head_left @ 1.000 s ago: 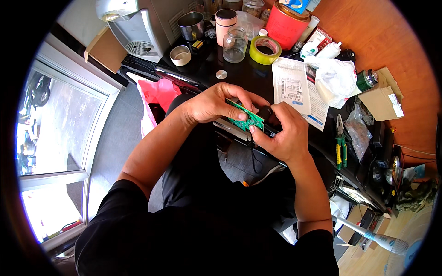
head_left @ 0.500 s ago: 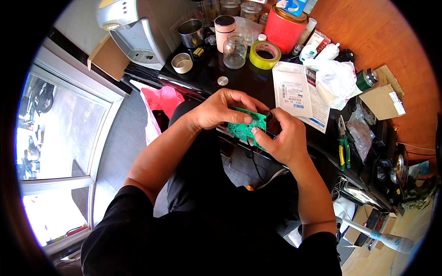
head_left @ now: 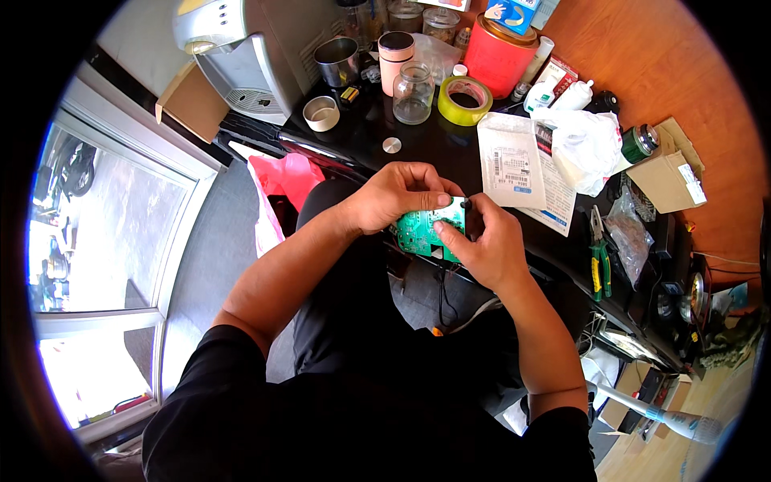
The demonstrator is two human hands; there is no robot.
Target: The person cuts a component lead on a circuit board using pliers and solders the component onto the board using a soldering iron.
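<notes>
A green circuit board (head_left: 417, 234) is held between both hands, above my lap and just in front of the black desk's edge. My left hand (head_left: 395, 195) grips its upper left side, with the thumb lying across the top of the board. My right hand (head_left: 491, 243) holds the right side, its thumb pressed on the board's face. Fingers behind the board are hidden. A small dark part shows at the board's upper right corner. Below it hangs a thin black cable (head_left: 442, 296).
On the desk stand a glass jar (head_left: 413, 95), yellow tape roll (head_left: 465, 100), red canister (head_left: 499, 56) and small metal bowl (head_left: 321, 114). Paper envelopes (head_left: 514, 165) lie right of my hands, near green-handled pliers (head_left: 600, 261). A pink bag (head_left: 291, 183) sits left, below the desk.
The board has tilted, so its face catches more light. My left thumb has shifted up and right along it, and my right hand has moved slightly left.
</notes>
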